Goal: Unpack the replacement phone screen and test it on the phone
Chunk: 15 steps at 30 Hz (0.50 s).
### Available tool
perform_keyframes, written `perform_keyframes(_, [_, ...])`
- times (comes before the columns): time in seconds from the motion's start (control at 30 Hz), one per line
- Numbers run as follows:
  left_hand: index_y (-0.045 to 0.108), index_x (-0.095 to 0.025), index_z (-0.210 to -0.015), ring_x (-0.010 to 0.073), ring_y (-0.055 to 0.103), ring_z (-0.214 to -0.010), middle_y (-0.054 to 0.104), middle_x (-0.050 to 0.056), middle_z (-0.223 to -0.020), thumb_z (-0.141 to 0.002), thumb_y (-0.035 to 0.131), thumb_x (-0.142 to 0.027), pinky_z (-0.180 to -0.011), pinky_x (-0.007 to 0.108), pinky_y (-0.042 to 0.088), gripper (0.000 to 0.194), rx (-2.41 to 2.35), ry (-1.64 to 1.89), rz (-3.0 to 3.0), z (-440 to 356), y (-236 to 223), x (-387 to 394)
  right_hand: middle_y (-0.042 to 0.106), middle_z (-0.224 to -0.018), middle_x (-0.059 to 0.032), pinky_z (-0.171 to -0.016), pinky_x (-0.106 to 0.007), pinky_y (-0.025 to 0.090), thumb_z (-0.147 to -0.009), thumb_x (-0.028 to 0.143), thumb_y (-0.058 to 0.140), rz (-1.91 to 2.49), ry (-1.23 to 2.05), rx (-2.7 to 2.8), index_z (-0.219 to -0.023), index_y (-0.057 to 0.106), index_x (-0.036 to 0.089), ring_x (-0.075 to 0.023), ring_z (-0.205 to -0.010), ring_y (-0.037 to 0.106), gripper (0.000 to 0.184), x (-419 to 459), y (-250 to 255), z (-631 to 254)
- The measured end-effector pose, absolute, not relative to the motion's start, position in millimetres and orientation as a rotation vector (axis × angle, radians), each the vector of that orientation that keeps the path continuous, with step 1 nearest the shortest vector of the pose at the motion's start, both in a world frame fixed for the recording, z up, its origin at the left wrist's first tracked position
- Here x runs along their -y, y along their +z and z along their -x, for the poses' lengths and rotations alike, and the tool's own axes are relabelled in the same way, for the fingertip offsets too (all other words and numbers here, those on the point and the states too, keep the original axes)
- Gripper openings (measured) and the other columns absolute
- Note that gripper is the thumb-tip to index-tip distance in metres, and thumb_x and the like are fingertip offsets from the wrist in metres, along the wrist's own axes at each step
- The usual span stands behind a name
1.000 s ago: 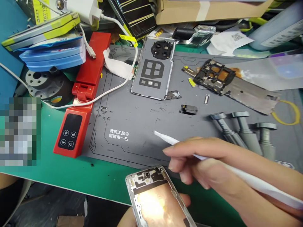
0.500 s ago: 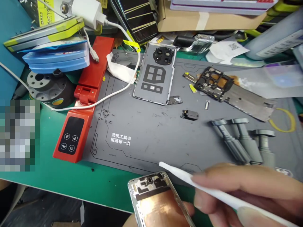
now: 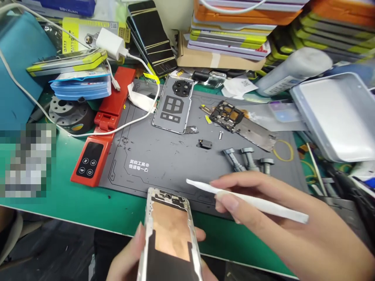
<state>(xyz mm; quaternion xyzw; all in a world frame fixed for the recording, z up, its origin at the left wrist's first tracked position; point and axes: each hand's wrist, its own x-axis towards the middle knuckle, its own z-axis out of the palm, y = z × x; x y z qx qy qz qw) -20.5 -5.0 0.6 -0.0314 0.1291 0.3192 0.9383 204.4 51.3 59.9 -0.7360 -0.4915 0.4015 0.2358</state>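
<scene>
On my feed the phone frame (image 3: pixel 171 230) looks silver-rimmed, copper-coloured across its face and black nearer my grip; the white pry stick (image 3: pixel 260 203) is slim, with a narrow tip. My left hand (image 3: pixel 124 259) clasps the phone frame by both long edges, its far end beyond the fingers. My right hand (image 3: pixel 281 240) pinches the white pry stick, tip out past the fingertips.

Copper-lined phone frame (image 3: pixel 171 230), slim white stick (image 3: pixel 259 203) nearby
</scene>
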Motion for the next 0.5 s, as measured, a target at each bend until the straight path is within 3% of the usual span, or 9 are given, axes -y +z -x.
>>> perform_keyframes(0.07, [0.060,-0.003,-0.147,0.0180,0.078,-0.102,0.082,0.013,-0.116,-0.100,0.045,-0.075,-0.091,0.022,0.052,0.088,-0.262,0.656,0.119,22.6,2.1,3.2,0.076,-0.081,-0.0018,-0.059,-0.027,0.058,-0.082,0.063,0.082,1.887,1.213,1.363,-0.088,0.078,0.029,-0.0208,-0.071,0.071,0.035,-59.5,56.9,-208.3])
perform_keyframes(0.17, [0.061,-0.001,-0.145,0.0196,0.079,-0.099,0.082,0.014,-0.112,-0.097,0.049,-0.078,-0.090,0.024,0.053,0.091,-0.286,0.614,0.142,24.5,3.6,0.7,0.075,-0.083,-0.0015,-0.062,-0.025,0.059,-0.077,0.053,0.091,1.678,1.432,1.231,-0.085,0.077,0.026,-0.0190,-0.074,0.070,0.031,-75.0,51.7,-204.5])
perform_keyframes(0.37, [0.063,-0.002,-0.143,0.0203,0.077,-0.095,0.082,0.016,-0.110,-0.094,0.052,-0.080,-0.090,0.027,0.053,0.093,-0.381,0.610,0.089,23.5,3.5,2.9,0.066,-0.074,0.0012,-0.055,-0.022,0.050,-0.100,0.053,0.068,1.472,1.588,1.325,-0.096,0.075,0.023,-0.0119,-0.061,0.058,0.031,-100.1,47.1,-175.8])
perform_keyframes(0.5, [0.065,-0.003,-0.142,0.0215,0.077,-0.105,0.082,0.016,-0.112,-0.092,0.048,-0.085,-0.097,0.025,0.050,0.098,-0.399,0.601,0.090,24.5,0.3,5.0,0.068,-0.078,0.0017,-0.060,-0.027,0.049,-0.102,0.050,0.063,1.484,1.613,1.528,-0.095,0.068,0.025,-0.0148,-0.068,0.063,0.027,-107.8,44.0,-166.9])
